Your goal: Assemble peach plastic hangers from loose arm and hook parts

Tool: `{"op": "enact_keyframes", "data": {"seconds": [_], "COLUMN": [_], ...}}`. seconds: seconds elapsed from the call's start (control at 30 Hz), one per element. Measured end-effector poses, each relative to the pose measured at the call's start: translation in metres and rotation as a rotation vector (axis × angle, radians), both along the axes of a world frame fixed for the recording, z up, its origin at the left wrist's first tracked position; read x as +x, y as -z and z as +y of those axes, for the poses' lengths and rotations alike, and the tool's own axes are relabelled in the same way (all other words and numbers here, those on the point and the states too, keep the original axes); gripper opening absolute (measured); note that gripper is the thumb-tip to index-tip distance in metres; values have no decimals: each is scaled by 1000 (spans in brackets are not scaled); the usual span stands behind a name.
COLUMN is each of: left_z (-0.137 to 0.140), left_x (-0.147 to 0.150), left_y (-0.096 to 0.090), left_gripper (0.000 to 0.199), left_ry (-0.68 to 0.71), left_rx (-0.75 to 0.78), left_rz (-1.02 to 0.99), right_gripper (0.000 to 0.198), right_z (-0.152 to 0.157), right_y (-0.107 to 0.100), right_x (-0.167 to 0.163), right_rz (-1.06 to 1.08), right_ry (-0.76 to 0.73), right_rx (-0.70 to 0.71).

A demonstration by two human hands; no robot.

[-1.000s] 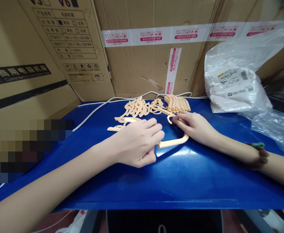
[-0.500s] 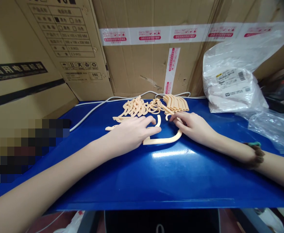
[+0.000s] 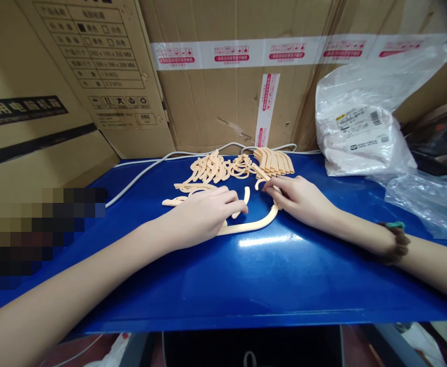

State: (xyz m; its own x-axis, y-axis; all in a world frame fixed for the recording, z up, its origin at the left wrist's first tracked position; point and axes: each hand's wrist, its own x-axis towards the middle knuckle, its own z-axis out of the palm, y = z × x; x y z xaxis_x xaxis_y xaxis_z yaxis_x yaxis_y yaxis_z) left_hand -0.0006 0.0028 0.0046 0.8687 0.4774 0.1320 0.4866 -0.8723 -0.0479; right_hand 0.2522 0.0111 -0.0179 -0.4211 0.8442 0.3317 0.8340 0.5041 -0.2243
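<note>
Beige plastic parts that look like folding clothes hanger pieces lie on a blue table (image 3: 223, 285). My left hand (image 3: 211, 214) is closed, with finger and thumb on a short curved piece (image 3: 246, 194); its palm covers one end of a long curved hanger arm (image 3: 252, 226). That arm runs right toward my right hand (image 3: 294, 196). My right hand is closed around a hanger piece whose small hook (image 3: 259, 184) sticks out to the left of the fingertips. The grips themselves are partly hidden by the fingers.
Behind my hands lie a heap of wavy pieces (image 3: 210, 167), hooks (image 3: 240, 167) and a row of curved arms (image 3: 274, 161). Loose pieces (image 3: 174, 202) lie left. Cardboard boxes (image 3: 223, 107) wall the back, a white cable (image 3: 139, 178) runs left, and a plastic bag (image 3: 355, 132) stands right.
My left hand has curled over more and moved slightly down, and the long arm's left end has shifted left beneath it. My right hand stays at the hook piece. The view has shifted slightly.
</note>
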Motion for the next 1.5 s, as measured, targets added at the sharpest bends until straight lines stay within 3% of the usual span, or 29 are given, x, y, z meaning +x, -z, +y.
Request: {"op": "enact_keyframes", "data": {"seconds": [0.1, 0.4, 0.73, 1.27, 1.5], "left_z": [-5, -12, -10, -11, -9], "left_x": [2, 8, 8, 8, 8], "left_y": [-1, 0, 3, 3, 5], "left_gripper": [31, 19, 20, 21, 12], "left_ry": [-1, 55, 87, 76, 104], "left_rx": [6, 8, -3, -92, -60], "left_rz": [-7, -53, -118, -122, -197], "right_gripper": [27, 19, 20, 23, 39], "right_z": [-1, -3, -3, -7, -10], "right_y": [0, 2, 2, -2, -9], "right_x": [-2, -4, -2, -4, -1], "right_rz": [-26, -24, -55, -81, -199], "right_ry": [-6, -3, -111, -136, -228], "right_rx": [9, 41, 20, -24, -20]}}
